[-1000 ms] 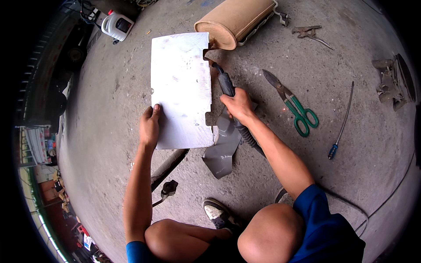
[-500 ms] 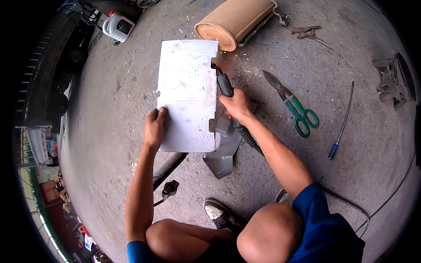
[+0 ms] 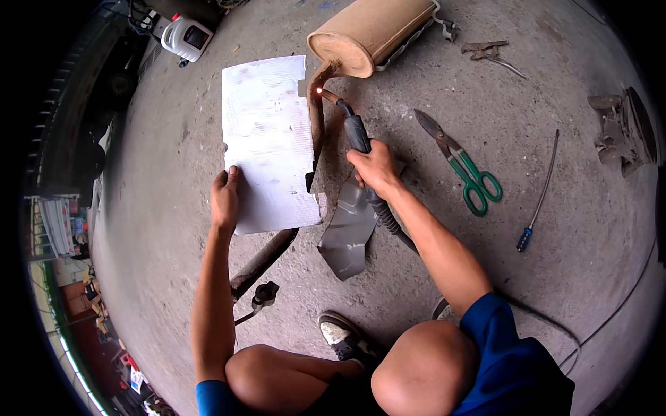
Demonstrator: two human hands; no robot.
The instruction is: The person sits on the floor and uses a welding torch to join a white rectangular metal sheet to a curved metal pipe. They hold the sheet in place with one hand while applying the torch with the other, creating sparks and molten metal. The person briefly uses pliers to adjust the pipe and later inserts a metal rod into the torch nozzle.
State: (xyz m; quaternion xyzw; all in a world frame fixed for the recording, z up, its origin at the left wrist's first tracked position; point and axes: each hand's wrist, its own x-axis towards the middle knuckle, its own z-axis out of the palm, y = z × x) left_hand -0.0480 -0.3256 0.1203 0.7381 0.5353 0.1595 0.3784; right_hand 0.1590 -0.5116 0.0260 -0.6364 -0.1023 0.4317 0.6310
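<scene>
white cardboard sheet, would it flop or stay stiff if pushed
The white cardboard sheet seems fairly stiff, nearly flat though gripped from one side. That single hold suggests it is light, and its notched edge could bend easily.

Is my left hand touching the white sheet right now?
Touching. The head view shows the left hand gripping the white sheet low on its left edge, thumb over its face.

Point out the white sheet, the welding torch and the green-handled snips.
White sheet (image 3: pixel 268 143), head view: middle of its face.
Welding torch (image 3: pixel 356 132), head view: its black grip.
Green-handled snips (image 3: pixel 447 146), head view: near the pivot.
</scene>
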